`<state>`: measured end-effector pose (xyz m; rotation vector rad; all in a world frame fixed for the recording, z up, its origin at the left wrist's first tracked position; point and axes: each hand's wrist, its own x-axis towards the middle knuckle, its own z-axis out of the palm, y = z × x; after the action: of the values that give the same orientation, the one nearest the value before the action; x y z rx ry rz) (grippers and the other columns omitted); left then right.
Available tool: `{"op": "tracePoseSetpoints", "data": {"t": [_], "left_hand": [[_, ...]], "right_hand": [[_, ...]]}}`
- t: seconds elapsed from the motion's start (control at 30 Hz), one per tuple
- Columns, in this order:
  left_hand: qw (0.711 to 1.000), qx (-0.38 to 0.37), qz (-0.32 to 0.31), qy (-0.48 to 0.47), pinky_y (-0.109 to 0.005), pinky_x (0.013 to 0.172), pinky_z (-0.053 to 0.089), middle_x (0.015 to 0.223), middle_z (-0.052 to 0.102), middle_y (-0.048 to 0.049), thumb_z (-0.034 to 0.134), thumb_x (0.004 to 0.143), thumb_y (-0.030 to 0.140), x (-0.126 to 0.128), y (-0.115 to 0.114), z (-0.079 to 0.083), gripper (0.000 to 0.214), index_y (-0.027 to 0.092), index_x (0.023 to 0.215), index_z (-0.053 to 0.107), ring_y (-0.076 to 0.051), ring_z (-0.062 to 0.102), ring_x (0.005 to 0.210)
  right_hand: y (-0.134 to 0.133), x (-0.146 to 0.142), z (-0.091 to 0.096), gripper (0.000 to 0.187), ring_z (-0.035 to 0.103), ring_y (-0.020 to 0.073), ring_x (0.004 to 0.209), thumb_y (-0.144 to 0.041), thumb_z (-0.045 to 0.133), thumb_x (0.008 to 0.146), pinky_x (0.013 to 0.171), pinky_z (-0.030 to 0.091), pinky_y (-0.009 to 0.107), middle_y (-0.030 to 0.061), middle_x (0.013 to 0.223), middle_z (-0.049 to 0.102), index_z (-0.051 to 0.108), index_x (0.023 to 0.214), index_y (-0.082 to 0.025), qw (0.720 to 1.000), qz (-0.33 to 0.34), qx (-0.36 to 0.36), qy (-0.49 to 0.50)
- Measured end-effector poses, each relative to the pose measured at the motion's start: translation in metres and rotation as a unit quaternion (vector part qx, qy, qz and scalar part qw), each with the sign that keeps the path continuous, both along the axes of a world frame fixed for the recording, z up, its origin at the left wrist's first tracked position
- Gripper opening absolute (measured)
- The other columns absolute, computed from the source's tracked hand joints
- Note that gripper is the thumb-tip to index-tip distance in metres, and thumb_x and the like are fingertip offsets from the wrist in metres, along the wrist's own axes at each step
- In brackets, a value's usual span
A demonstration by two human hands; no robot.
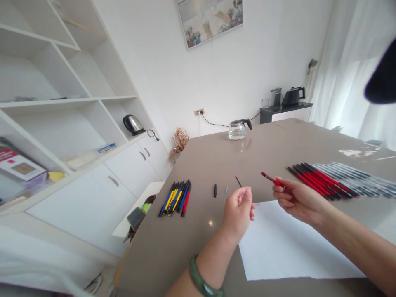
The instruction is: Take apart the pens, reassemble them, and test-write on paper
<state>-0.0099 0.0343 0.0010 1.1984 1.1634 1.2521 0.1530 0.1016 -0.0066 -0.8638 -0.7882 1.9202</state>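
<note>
My right hand (295, 199) holds a red pen barrel (269, 178) with a black clip between thumb and fingers, its end pointing left above the table. Beside it, my left hand (238, 208) is closed, thumb against the curled fingers; whatever it may hold is hidden. Just beyond that hand a thin dark ink refill (238, 180) shows, its near end covered by the hand, so I cannot tell whether they touch. Further left lie a small metal spring (226, 189) and a black pen tip section (215, 190). Under both hands is a white sheet of paper (287, 247).
Several blue, yellow and red pens (175, 198) lie grouped at left. On the right are rows of red-and-black pens (320, 179) and clear pen barrels (355, 177). A glass pot (237, 130) with water stands at the table's far edge. Shelves (77, 101) rise at left.
</note>
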Motion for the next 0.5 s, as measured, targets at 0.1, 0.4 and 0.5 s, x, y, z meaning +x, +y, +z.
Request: {"op": "tracePoseSetpoints", "data": {"t": [0.1, 0.4, 0.5], "left_hand": [[0.999, 0.029, -0.011, 0.017, -0.02, 0.046, 0.039, 0.068, 0.048, 0.0006, 0.049, 0.073, 0.045, 0.001, 0.0, -0.001, 0.049, 0.015, 0.112, 0.043, -0.007, 0.044, 0.049], [0.996, 0.038, 0.067, 0.05, -0.02, 0.046, 0.04, 0.062, 0.05, 0.0002, 0.05, 0.073, 0.039, -0.001, 0.003, -0.002, 0.026, 0.014, 0.082, 0.053, -0.008, 0.047, 0.047], [0.996, -0.005, 0.053, 0.066, -0.02, 0.044, 0.039, 0.063, 0.053, -0.001, 0.05, 0.073, 0.034, -0.001, 0.004, -0.006, 0.023, 0.014, 0.084, 0.054, -0.007, 0.046, 0.045]], "right_hand": [[-0.012, -0.011, -0.001, 0.017, 0.019, 0.0053, 0.041, -0.03, 0.052, 0.072, 0.032, 0.015, 0.019, -0.0033, 0.056, 0.034, 0.042, 0.064, -0.019, 0.999, 0.031, 0.005, -0.039], [-0.023, -0.019, 0.003, 0.026, 0.02, 0.0043, 0.042, -0.039, 0.056, 0.069, 0.033, 0.016, 0.018, -0.0042, 0.055, 0.033, 0.046, 0.06, -0.017, 0.993, 0.058, 0.045, -0.091], [-0.019, -0.015, 0.006, 0.017, 0.025, 0.005, 0.043, -0.034, 0.056, 0.07, 0.033, 0.02, 0.018, -0.0027, 0.057, 0.035, 0.055, 0.071, -0.017, 0.997, 0.025, 0.049, -0.056]]}}
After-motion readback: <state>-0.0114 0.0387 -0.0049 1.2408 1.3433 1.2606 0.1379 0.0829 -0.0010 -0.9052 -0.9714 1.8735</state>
